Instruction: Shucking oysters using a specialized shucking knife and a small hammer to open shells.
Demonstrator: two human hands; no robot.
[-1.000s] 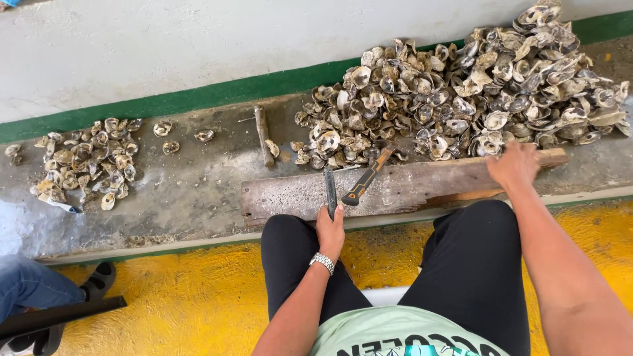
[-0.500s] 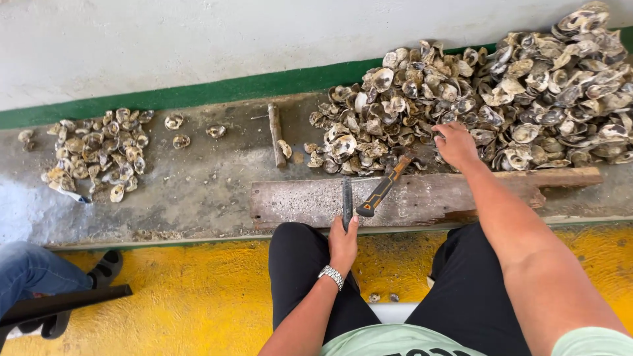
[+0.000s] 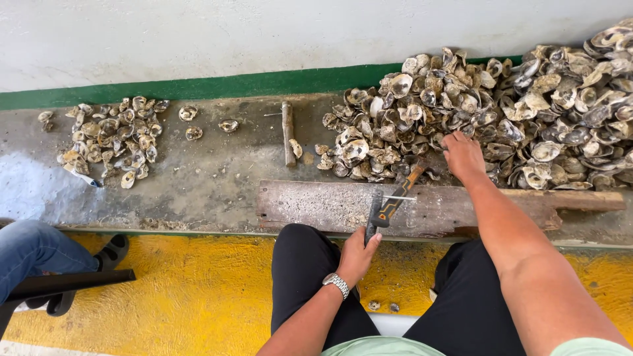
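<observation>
- Left hand [image 3: 357, 252] gripping a knife [image 3: 374, 214], blade lying on the plank [image 3: 316, 206].
- Right hand [image 3: 463, 155] reaching into the far right shell pile [image 3: 527, 112], fingers curled on a shell; grip unclear.
- Hammer [image 3: 402, 192] lying on plank, between hands.

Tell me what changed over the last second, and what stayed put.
The right hand left the wooden board and reached forward into the big shell pile; nothing visibly picked up yet. The left hand keeps its grip on the dark tool. The hammer and small shell pile stayed put.
</observation>
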